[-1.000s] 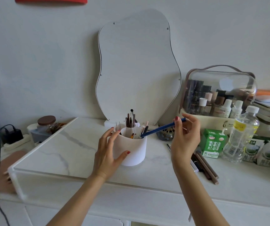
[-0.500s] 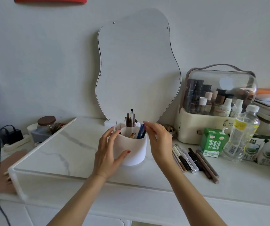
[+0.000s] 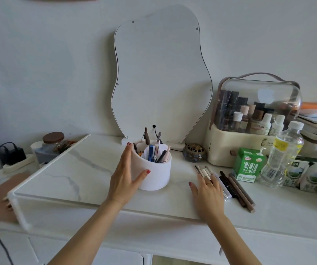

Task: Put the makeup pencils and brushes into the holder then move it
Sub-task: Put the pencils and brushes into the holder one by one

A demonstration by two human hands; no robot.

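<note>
Your left hand [image 3: 124,176] cups the left side of the white holder [image 3: 154,173], fingers spread along its wall and the thumb pressed against the front, so the hand wraps the holder without closing fully around it. The holder stands upright on the marble-patterned tabletop [image 3: 73,169], just in front of the wavy-edged mirror [image 3: 161,77] that leans against the wall. Inside the holder you can see a blue pencil [image 3: 150,152], a silver-capped stick, a dark pencil and a pale pink one, with taller brushes [image 3: 147,134] rising from the rear compartment.

Your right hand [image 3: 208,190] lies flat on the tabletop to the right of the holder, fingers slightly apart and stretched forward, gripping nothing. Its fingertips rest over the near ends of the loose makeup pencils [image 3: 236,186], which lie side by side in a fanned row, pointing away from you. Whether the fingertips press on the nearest ones or only cover them, you cannot tell.

Beyond the pencils stand a green carton [image 3: 248,165] and a clear plastic bottle [image 3: 282,153], with a domed cosmetics case [image 3: 253,119] behind them. A small round brass-coloured dish [image 3: 194,152] sits between the holder and the case. At far left, a jar with a brown lid [image 3: 53,139] stands behind the tabletop's raised edge.
</note>
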